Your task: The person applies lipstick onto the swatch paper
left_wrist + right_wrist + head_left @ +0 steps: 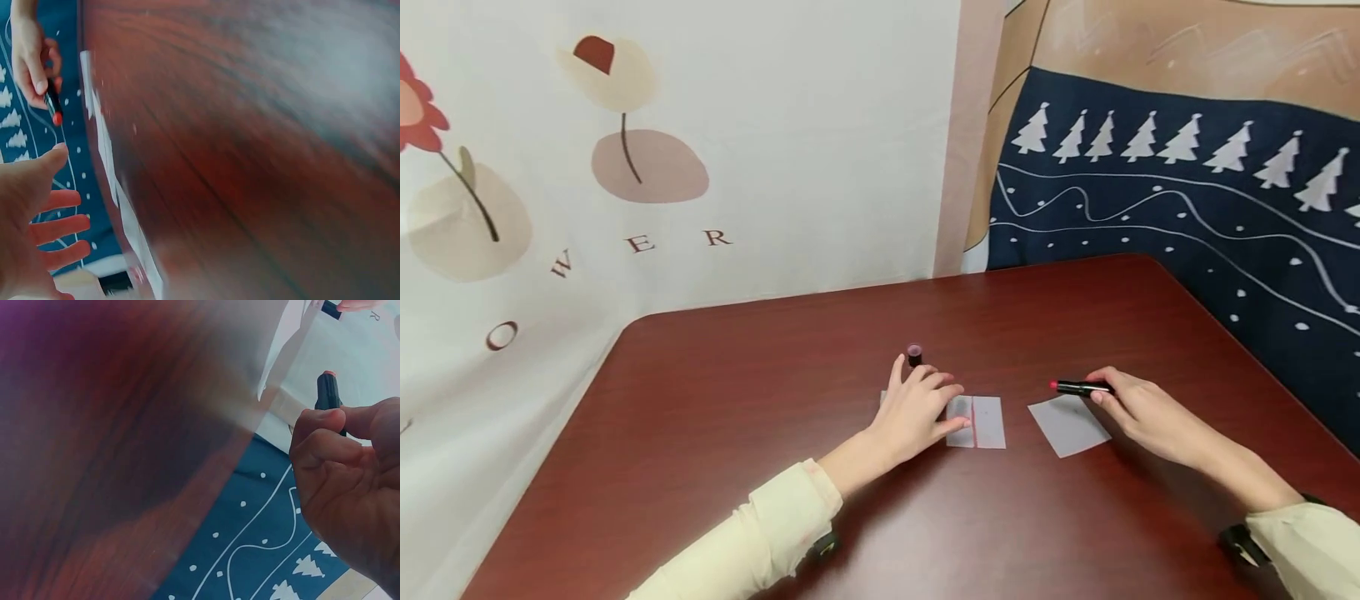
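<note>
My right hand [1150, 412] pinches a black lipstick [1078, 388] with a red tip between thumb and fingers. The tip points left, above the far edge of a plain white paper square [1067, 429]. The same lipstick [327, 392] shows in the right wrist view, and in the left wrist view too. With its fingers spread and relaxed, my left hand [913, 412] hovers at white paper [990, 423] crossed by a red line. The hand hides part of that paper. Just beyond its fingertips stands a small dark cap [914, 356] with a lighter top.
The reddish-brown table [737, 392] spreads around the papers. A white cloth with printed flowers [820, 150] hangs behind it, and a navy cloth with white trees [1150, 200] hangs at the right.
</note>
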The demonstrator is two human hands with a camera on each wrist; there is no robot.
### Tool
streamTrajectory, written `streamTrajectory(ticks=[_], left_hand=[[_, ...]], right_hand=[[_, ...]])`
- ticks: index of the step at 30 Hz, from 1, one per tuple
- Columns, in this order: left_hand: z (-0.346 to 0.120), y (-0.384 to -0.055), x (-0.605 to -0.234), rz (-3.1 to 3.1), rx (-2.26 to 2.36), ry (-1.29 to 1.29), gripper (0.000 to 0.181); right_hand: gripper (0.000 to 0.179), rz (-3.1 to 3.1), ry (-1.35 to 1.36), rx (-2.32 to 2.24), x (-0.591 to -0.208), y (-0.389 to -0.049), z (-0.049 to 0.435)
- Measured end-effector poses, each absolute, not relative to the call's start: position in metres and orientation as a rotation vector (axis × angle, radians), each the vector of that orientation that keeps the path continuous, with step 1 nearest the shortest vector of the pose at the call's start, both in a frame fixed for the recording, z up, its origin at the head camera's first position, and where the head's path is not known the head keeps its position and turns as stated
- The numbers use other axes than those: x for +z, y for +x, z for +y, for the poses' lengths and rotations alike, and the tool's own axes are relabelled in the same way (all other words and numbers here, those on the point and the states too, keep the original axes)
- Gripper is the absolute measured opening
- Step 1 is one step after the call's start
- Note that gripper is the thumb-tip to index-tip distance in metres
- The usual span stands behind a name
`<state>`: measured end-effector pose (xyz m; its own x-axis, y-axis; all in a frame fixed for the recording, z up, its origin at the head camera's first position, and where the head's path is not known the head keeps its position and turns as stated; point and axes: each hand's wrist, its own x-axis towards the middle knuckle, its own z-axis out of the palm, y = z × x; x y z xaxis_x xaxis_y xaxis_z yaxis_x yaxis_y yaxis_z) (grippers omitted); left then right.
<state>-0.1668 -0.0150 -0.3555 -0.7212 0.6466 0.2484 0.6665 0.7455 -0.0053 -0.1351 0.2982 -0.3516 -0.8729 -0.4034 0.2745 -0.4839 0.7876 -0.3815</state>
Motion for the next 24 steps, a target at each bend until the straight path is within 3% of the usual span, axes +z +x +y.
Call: streamTrajectory(ticks=[7, 16, 24], left_hand=[[0.018, -0.156, -0.356, -2.669, -0.001, -1.118, 0.049], [0.065, -0.150, -0.360, -2.578, -0.120, -1.065, 0.025], [0.116, -0.151, -0.367, -2.692, 0.078, -1.010, 0.043]], right_hand=[[0.020, -2.837, 0.674, 0.720, -0.354, -0.134, 0.302], [0.020, -2.857, 0.714, 0.707, -0.360, -0.146, 0.293], [0.020, -2.915, 0.611, 0.636, -0.353, -0.137, 0.326]])
